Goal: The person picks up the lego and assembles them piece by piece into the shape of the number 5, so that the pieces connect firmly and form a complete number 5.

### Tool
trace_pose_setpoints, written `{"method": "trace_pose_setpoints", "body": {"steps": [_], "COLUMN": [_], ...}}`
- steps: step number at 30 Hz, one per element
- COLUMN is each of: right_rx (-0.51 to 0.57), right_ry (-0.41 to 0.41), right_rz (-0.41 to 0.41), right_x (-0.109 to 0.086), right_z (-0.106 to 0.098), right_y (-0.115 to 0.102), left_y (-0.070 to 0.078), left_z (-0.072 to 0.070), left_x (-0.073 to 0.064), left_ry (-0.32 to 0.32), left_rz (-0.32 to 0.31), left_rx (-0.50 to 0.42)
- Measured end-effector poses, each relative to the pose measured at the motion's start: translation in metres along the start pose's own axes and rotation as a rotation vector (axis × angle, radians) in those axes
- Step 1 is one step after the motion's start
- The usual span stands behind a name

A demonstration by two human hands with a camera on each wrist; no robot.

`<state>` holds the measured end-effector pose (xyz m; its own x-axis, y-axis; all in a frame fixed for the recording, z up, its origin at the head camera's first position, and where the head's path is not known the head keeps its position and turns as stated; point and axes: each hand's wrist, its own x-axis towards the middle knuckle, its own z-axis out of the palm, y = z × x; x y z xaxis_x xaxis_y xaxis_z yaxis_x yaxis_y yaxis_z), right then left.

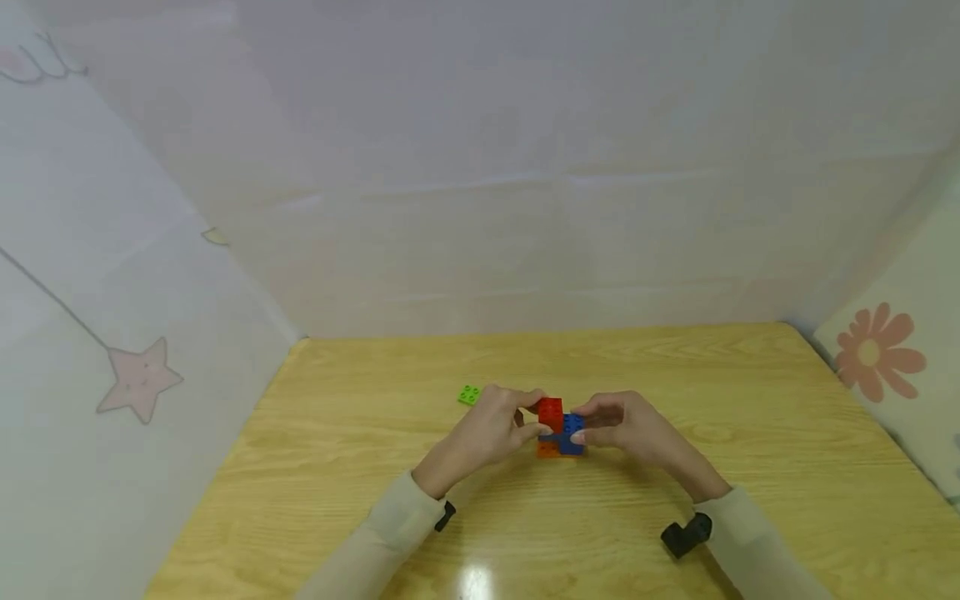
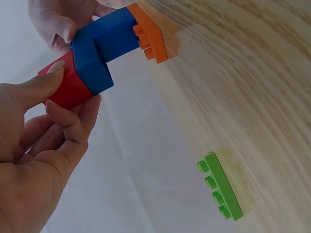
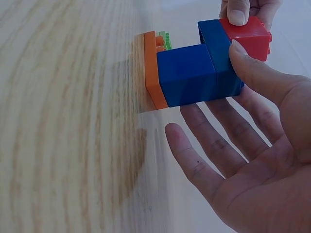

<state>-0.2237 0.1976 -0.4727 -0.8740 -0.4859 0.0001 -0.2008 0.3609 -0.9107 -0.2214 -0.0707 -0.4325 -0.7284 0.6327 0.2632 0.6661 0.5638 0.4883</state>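
Soft, diffuse light, slightly dim and muted
White glare spots the desk [image 1: 360,400] at the head view's bottom edge; a soft shadow edges the right sleeve [image 1: 761,546]; both wrist views look greyer, the desk's grain blurry in the right one.

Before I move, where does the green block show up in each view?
Head: the green block lies on the table, beside the left hand.
Left wrist: lower right.
Right wrist: near the top, mostly hidden behind the orange block.
Shared landmark: the orange block, visible in all three.
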Motion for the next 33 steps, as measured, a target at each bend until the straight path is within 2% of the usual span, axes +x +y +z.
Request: {"method": "trace_pose_setpoints", "body": {"steps": [7,13,21,29,33], "right_rx": [0.025,0.035,0.030,0.015,-0.010], "right_ry": [-0.007,-0.003,-0.011,0.000,0.013], "right_rz": [-0.025,-0.022,-0.020,0.013,0.014], "right_x": [-0.001,0.000,0.001,0.003,0.001], "right_z": [-0.001,0.000,0.000,0.004,0.003], "right_y": [-0.003,-0.001,0.003,0.005,0.002], "left_y": [0.002,0.003,0.001,-0.005,-0.006], "left_z": [-0.002,-0.004,-0.001,0.001,-0.003], "left_x": [0.001,0.001,0.001,-0.002,0.000], "left_ry": [-0.014,-0.041,-0.032,-0.019,-0.034], "left_rz": [-0.030,-0.031,-0.065,-0.108,-0.087], "left_rx": [-0.003,0.017,0.005,-0.090,-0.073]}}
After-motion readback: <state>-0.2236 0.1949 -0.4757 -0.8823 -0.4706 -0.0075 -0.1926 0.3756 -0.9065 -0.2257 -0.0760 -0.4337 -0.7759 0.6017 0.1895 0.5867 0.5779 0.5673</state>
